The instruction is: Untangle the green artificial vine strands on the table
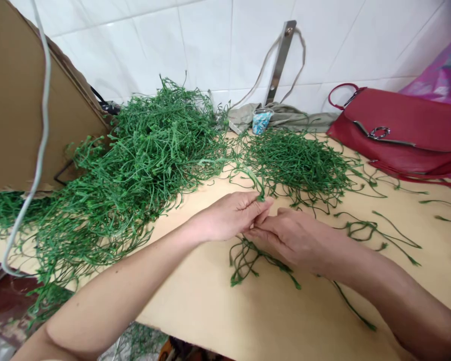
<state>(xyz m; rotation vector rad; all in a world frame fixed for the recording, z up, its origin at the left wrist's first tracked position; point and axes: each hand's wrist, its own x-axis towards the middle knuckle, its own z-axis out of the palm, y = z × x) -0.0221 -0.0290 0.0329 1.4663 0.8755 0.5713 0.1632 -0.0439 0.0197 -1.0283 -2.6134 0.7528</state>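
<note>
Over the middle of the table (pixel 195 301), my left hand (pixel 231 215) pinches a thin green stem (pixel 262 195) that looks like artificial plastic greenery. Its pale, blurred length arcs up and back to the left. My right hand (pixel 296 235) is closed, with its fingertips meeting those of my left hand. Whatever lies between the right fingers is hidden. Several loose green stems (pixel 244 263) lie just below and under my hands. A large tangled heap of green stems (pixel 150 145) rises at the left, and a lower, flatter pile (pixel 298 163) lies beyond my right hand.
A cardboard box (pixel 29 100) with a white cable (pixel 44 100) before it stands at far left. Against the tiled wall sit a grey cloth (pixel 304 119), a blue-and-white cup (pixel 262 121) and a metal strip (pixel 281 62). A red handbag (pixel 406 125) lies at right; scattered stems (pixel 376 230) lie nearer.
</note>
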